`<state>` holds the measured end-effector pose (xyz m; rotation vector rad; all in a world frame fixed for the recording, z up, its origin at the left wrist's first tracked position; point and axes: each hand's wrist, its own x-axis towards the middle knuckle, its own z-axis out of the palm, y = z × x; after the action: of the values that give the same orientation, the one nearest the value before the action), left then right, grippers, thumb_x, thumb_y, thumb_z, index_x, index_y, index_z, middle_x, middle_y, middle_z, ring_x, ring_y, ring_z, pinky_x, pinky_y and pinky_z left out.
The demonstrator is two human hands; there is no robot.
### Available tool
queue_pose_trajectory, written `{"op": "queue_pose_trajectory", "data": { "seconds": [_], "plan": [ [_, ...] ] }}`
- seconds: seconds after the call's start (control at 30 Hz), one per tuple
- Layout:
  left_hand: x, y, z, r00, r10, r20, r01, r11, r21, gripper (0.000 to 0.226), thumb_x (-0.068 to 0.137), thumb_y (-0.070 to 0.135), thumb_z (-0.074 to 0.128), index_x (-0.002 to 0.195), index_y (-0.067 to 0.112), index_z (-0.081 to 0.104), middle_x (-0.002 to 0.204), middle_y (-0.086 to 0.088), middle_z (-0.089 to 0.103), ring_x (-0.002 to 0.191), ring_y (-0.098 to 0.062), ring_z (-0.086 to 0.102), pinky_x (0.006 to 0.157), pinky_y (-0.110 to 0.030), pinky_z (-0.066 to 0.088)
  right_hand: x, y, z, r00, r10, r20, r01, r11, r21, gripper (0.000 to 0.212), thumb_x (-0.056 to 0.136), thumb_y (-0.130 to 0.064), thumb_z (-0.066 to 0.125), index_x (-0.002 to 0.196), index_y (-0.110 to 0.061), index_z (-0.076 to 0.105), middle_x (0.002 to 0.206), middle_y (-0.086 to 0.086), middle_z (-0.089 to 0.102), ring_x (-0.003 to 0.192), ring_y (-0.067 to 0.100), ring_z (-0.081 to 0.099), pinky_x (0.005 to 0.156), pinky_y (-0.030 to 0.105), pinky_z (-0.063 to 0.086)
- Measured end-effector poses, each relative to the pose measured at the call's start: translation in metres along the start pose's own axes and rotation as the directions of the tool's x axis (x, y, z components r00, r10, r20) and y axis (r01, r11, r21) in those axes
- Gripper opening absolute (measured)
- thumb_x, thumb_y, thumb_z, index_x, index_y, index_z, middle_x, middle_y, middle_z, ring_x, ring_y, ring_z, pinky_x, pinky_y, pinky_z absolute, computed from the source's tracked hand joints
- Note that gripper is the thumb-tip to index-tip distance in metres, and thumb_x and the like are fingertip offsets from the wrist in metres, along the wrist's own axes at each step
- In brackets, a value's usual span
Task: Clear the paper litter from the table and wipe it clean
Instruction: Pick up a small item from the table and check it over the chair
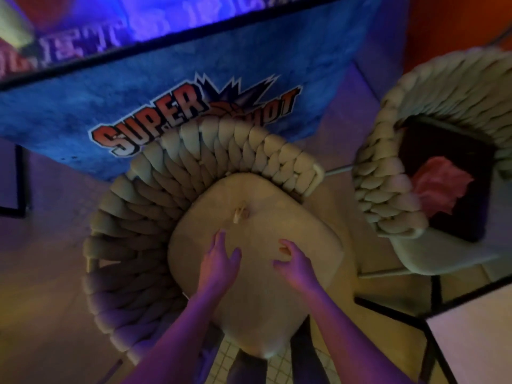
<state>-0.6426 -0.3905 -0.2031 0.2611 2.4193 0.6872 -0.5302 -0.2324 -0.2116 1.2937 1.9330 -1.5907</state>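
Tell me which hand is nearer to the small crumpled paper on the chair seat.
Left. The left hand reaches just below the crumpled paper, fingertips close to it; the right hand is lower and off to the right.

Blue and violet light washes the room, coming off a glowing screen point(171, 20) along the top edge, below which a mottled blue arcade cabinet panel point(83, 112) bears a "SUPER SHOT" logo point(194, 117) in orange and white lettering. A chair with a thick braided cream backrest point(155, 195) and a plain cream seat cushion point(263, 314) stands against the panel, and a second braided chair point(388, 189) stands to the right, with an orange wall point(457, 26) behind it. The floor point(50, 273) is pale and smooth, with small white square tiles point(279, 367) under the near chair.
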Motion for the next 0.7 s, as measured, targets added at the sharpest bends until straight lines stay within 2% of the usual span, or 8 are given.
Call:
{"op": "queue_pose_trajectory", "data": {
  "seconds": [0.17, 0.33, 0.47, 0.6, 0.7],
  "plan": [
    [-0.060, 0.030, -0.009, 0.983, 0.139, 0.118, -0.143, 0.989, 0.025, 0.059, 0.094, 0.022, 0.065, 0.147, 0.012, 0.044, 0.150, -0.011, 0.048, 0.132, -0.031, 0.052, 0.105, -0.036, 0.040, -0.078, -0.002, -0.031, 0.995, -0.007, -0.096, 0.012, 0.998, 0.059, 0.057, 0.085, -0.018, 0.075, 0.137, -0.021, 0.054, 0.131, 0.003, 0.060, 0.101, 0.015, 0.065, 0.075, 0.012, 0.043],
    [-0.113, 0.068, -0.004, 0.927, 0.267, 0.262, -0.291, 0.955, 0.057, 0.057, 0.092, 0.021, 0.067, 0.145, 0.015, 0.048, 0.149, -0.009, 0.049, 0.136, -0.026, 0.048, 0.109, -0.031, 0.036, -0.151, 0.012, -0.069, 0.985, 0.048, -0.165, -0.026, 0.990, 0.136, 0.049, 0.086, -0.027, 0.074, 0.132, -0.023, 0.059, 0.127, 0.000, 0.062, 0.104, 0.010, 0.060, 0.082, 0.018, 0.043],
    [-0.153, 0.097, 0.009, 0.863, 0.387, 0.324, -0.423, 0.905, 0.047, 0.053, 0.092, 0.018, 0.069, 0.142, 0.014, 0.051, 0.146, -0.008, 0.051, 0.135, -0.025, 0.049, 0.108, -0.029, 0.036, -0.206, 0.044, -0.098, 0.975, 0.030, -0.221, 0.009, 0.985, 0.173, 0.042, 0.087, -0.028, 0.073, 0.128, -0.025, 0.062, 0.121, -0.004, 0.064, 0.095, 0.007, 0.062, 0.065, 0.008, 0.045],
    [-0.189, 0.129, 0.028, 0.778, 0.507, 0.370, -0.563, 0.825, 0.051, 0.051, 0.090, 0.013, 0.070, 0.139, 0.013, 0.055, 0.144, -0.008, 0.054, 0.132, -0.025, 0.052, 0.108, -0.026, 0.036, -0.259, 0.087, -0.134, 0.949, 0.029, -0.315, 0.038, 0.978, 0.204, 0.042, 0.086, -0.033, 0.073, 0.126, -0.026, 0.064, 0.118, -0.008, 0.066, 0.102, 0.007, 0.063, 0.084, 0.018, 0.048],
    [-0.220, 0.156, 0.048, 0.721, 0.575, 0.386, -0.645, 0.761, 0.073, 0.052, 0.088, 0.016, 0.072, 0.138, 0.015, 0.056, 0.142, -0.005, 0.056, 0.129, -0.024, 0.055, 0.107, -0.031, 0.042, -0.298, 0.123, -0.164, 0.915, 0.051, -0.399, 0.064, 0.961, 0.270, 0.037, 0.087, -0.034, 0.073, 0.123, -0.029, 0.064, 0.115, -0.008, 0.066, 0.098, 0.002, 0.063, 0.079, 0.016, 0.047]
  ]
}}
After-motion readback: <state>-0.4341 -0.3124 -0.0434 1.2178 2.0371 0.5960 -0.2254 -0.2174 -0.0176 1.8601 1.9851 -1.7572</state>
